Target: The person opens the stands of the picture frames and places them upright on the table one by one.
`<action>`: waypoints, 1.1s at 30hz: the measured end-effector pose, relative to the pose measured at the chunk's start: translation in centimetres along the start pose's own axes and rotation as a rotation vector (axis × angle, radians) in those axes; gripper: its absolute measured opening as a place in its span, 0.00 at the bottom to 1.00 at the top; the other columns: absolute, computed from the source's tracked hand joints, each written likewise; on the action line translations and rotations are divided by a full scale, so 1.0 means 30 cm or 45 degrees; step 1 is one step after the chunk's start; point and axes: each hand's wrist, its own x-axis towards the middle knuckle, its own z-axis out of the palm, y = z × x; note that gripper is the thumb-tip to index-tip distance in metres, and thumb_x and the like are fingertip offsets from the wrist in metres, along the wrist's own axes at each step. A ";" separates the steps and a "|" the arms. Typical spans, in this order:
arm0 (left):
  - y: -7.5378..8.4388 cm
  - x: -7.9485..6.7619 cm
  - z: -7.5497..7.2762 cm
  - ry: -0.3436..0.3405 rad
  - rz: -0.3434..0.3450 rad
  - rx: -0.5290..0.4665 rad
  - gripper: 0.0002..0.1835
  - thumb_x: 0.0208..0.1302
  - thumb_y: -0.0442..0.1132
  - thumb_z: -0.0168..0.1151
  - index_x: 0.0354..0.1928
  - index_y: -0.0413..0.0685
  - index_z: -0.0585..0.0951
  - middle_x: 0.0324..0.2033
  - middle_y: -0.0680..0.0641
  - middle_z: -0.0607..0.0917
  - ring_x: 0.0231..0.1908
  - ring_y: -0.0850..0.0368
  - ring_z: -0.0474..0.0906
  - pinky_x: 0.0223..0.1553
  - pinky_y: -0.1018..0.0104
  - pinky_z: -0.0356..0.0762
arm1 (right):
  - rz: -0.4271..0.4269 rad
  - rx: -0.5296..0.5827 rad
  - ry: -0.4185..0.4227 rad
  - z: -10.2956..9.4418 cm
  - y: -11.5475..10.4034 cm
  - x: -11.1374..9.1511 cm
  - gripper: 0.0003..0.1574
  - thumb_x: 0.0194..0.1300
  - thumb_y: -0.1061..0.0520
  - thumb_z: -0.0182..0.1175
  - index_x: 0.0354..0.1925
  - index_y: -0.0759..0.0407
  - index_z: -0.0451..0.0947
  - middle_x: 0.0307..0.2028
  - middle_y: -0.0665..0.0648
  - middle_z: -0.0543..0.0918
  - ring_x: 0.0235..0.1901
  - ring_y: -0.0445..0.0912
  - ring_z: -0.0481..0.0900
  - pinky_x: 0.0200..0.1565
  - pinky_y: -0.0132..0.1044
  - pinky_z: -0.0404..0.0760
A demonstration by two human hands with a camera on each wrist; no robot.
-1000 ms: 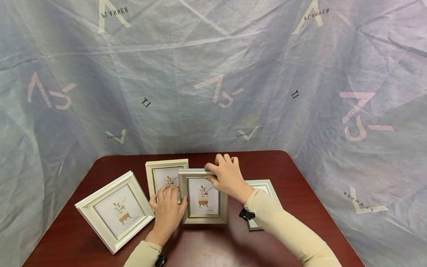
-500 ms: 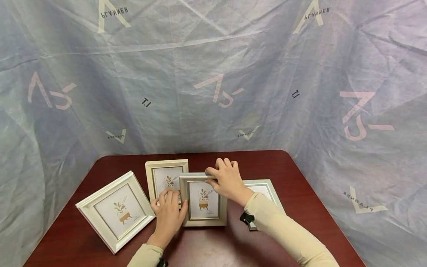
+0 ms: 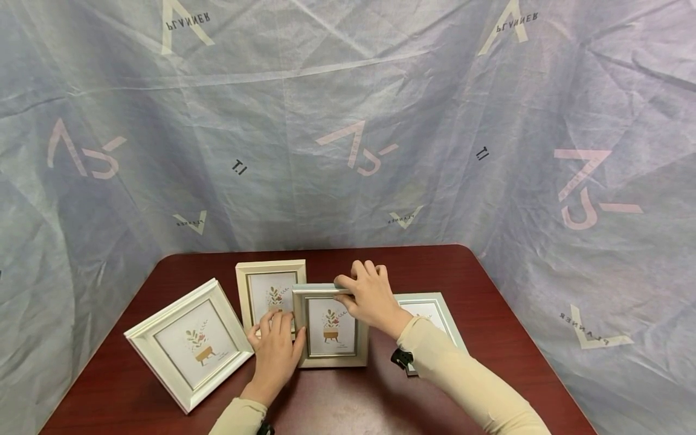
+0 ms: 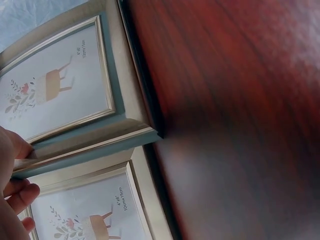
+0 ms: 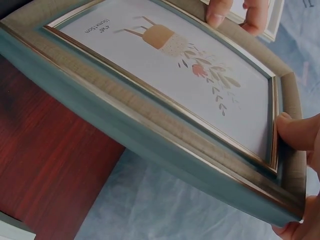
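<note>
In the head view a champagne-coloured picture frame (image 3: 330, 329) with a potted-plant print stands at the middle of the table, front toward me. My right hand (image 3: 374, 297) pinches its top edge near the right corner; the thumb (image 5: 292, 132) lies on the front in the right wrist view. At its left side my left hand (image 3: 273, 352) grips the edge, thumb (image 4: 17, 145) on the front and other fingers behind. A cream picture frame (image 3: 270, 266) stands just behind the left hand, partly covered by it and by the middle frame.
A larger pearl-white picture frame (image 3: 196, 344) stands turned at the table's left. On the right, a pale silver-green picture frame (image 3: 446, 311) is partly hidden by my right forearm. The dark red table (image 3: 505, 362) ends at a grey printed cloth (image 3: 348, 199).
The middle picture frame's top edge has come down a little, and my right hand went down with it. My left hand has shifted slightly down and right. The other frames stay put.
</note>
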 end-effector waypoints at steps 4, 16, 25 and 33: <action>-0.002 -0.001 0.004 -0.013 -0.008 0.008 0.17 0.54 0.43 0.60 0.39 0.36 0.75 0.38 0.40 0.75 0.48 0.39 0.65 0.42 0.40 0.48 | 0.004 -0.010 0.014 0.004 0.002 0.001 0.14 0.51 0.41 0.65 0.36 0.41 0.78 0.29 0.49 0.64 0.28 0.47 0.60 0.33 0.46 0.62; -0.006 0.001 0.018 -0.012 0.007 0.048 0.17 0.55 0.44 0.58 0.40 0.36 0.75 0.37 0.40 0.75 0.47 0.40 0.65 0.41 0.39 0.50 | 0.026 0.006 -0.033 0.012 0.013 0.013 0.15 0.53 0.41 0.64 0.40 0.42 0.79 0.30 0.51 0.66 0.28 0.48 0.59 0.30 0.43 0.58; -0.012 0.001 0.025 -0.015 0.008 0.064 0.18 0.54 0.43 0.60 0.40 0.36 0.75 0.36 0.40 0.74 0.46 0.40 0.66 0.40 0.39 0.51 | 0.042 0.005 -0.053 0.015 0.014 0.014 0.16 0.54 0.40 0.63 0.41 0.42 0.79 0.30 0.51 0.66 0.28 0.47 0.59 0.30 0.43 0.58; -0.011 0.005 0.018 -0.012 -0.002 0.048 0.18 0.52 0.43 0.63 0.41 0.37 0.75 0.37 0.41 0.75 0.46 0.40 0.65 0.41 0.40 0.50 | 0.061 0.020 -0.067 0.009 0.013 0.014 0.17 0.55 0.41 0.62 0.42 0.42 0.79 0.31 0.51 0.66 0.29 0.47 0.59 0.31 0.44 0.59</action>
